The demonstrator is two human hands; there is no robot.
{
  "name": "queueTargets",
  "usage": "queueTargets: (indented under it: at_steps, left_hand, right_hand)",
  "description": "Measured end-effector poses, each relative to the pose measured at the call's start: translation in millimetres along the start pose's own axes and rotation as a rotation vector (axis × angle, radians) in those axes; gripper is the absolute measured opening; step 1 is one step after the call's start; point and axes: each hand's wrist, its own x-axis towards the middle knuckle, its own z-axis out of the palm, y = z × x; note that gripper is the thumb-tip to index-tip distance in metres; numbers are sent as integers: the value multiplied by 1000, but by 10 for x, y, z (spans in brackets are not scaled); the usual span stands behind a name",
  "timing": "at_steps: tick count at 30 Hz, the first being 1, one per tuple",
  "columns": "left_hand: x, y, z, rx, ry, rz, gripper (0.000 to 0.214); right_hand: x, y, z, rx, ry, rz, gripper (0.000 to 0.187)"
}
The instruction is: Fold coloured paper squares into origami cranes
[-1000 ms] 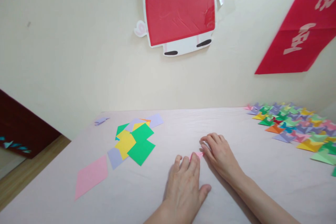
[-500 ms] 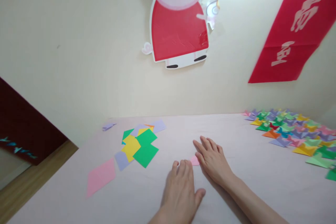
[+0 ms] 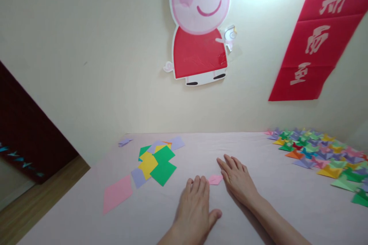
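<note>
A small folded piece of pink paper (image 3: 215,180) lies flat on the pale pink cloth (image 3: 155,218), between my two hands. On its left, my left hand (image 3: 196,204) rests palm down with the thumb spread out and the fingertips close to the paper's edge. My right hand (image 3: 238,178) lies on the other side, fingers stretched forward, its thumb side near the paper's right end. Neither hand grips anything. Whether a fingertip touches the paper is hard to tell.
Left of my hands lie loose green squares (image 3: 163,172), a yellow sheet (image 3: 148,164), purple paper (image 3: 138,178) and a pink square (image 3: 117,193). Rows of folded paper figures (image 3: 324,153) stand at the right. Behind is a wall with a pig cutout (image 3: 201,51) and a red banner (image 3: 304,53).
The camera view has tilted up a little. My hands have moved slightly apart, so more of the folded pink paper shows between them.
</note>
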Motion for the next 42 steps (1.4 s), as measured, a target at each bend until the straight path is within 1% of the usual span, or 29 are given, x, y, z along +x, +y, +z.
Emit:
queueTargets:
  at_steps: [3,6,9,11,13,15,18,20,23,26,28,30,34,38,42]
  left_hand:
    - [129,43,43,-34,65,-4,67]
    - [318,51,42,-80,149,-5,64]
    - [480,12,1,-144,177,19,53]
    - [545,-31,-15,-187,192,72,41]
    - [582,-78,-10,-226,217,118,32]
    - [603,-121,9,-252,240,141,25]
    - [624,-164,35,-262,252,155,18]
    - [635,-175,45,-271,254,162,19]
    - [641,-176,54,-293,270,165,21]
    - [638,-177,65,-309,289,173,16]
    - [638,-185,74,-324,298,179,12]
    - [642,-197,81,-340,301,187,13]
    - [651,-210,82,-361,299,207,22]
    - [646,-200,60,-355,309,194,18]
    - [631,-192,44,-355,304,201,16]
  right_hand:
    - [2,-7,20,50,22,-2,42]
    - [10,2,31,162,87,1,40]
    - [20,19,-27,362,178,-22,35]
    - [20,12,-115,511,185,-77,30]
    - [15,-15,-219,620,128,-130,28]
    - [12,-50,-310,667,34,-155,25]
    - [23,-86,-374,696,-80,-128,25]
    - [36,-89,-374,706,-122,-116,26]
    - [52,-78,-358,723,-146,-109,21]
    - [55,-66,-358,753,-161,-94,17]
    - [54,-59,-363,785,-164,-62,18]
    - [56,-54,-366,803,-169,-45,21]
    - [75,-51,-381,787,-198,-91,19]
    - [83,-50,-408,786,-197,-107,16]
    - [81,-45,-416,781,-198,-112,18]
